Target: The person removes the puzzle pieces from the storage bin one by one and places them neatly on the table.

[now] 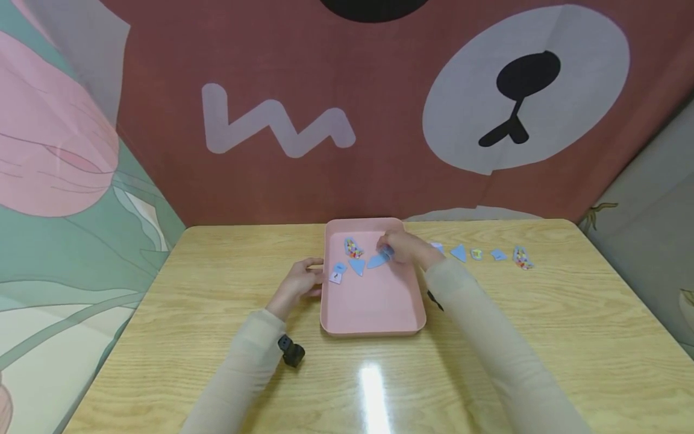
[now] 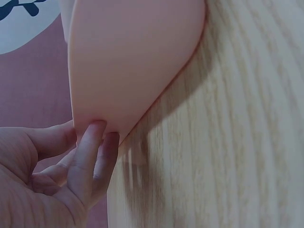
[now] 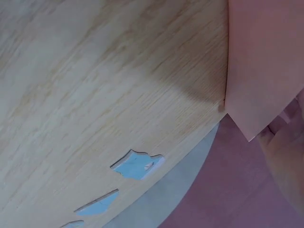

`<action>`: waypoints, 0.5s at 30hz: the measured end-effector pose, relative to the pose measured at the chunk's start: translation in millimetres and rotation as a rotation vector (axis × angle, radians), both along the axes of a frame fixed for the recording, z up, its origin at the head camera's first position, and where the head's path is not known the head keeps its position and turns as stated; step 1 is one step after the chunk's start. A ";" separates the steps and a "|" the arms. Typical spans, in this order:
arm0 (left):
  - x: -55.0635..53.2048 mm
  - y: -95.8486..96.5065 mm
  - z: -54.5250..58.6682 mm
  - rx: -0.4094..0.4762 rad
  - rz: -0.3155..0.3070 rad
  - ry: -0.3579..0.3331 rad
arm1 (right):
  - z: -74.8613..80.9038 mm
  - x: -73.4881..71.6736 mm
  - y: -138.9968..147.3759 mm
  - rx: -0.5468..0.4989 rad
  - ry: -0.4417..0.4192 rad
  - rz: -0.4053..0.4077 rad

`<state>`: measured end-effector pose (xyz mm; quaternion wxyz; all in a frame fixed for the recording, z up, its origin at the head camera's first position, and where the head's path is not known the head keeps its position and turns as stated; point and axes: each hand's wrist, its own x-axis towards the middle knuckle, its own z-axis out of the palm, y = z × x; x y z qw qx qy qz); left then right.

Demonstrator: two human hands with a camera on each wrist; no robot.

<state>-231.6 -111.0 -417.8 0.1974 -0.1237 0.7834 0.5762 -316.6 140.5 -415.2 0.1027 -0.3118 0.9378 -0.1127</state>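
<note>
My right hand reaches over the right rim of a pink tray and pinches a small light-blue puzzle piece near its far end. A longer blue piece lies just below those fingers. Most of this hand is out of the right wrist view. My left hand is at the tray's left side. In the left wrist view its fingertips touch the outer wall, fairly straight. Also inside the tray lie a multicoloured piece, a blue triangular piece, a small blue piece and a whitish piece.
To the tray's right, several flat pieces lie in a row on the wooden table, among them a blue triangle, a small yellowish piece and a multicoloured one. A patterned cloth rises behind the table's far edge.
</note>
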 end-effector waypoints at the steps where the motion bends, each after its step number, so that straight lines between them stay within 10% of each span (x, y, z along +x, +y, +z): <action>1: 0.1 -0.1 -0.3 -0.001 -0.001 0.002 | 0.2 0.4 -0.2 0.004 0.002 0.002; 15: -0.4 0.1 -0.7 0.011 -0.007 0.010 | 9.0 4.7 0.4 0.039 -0.087 -0.086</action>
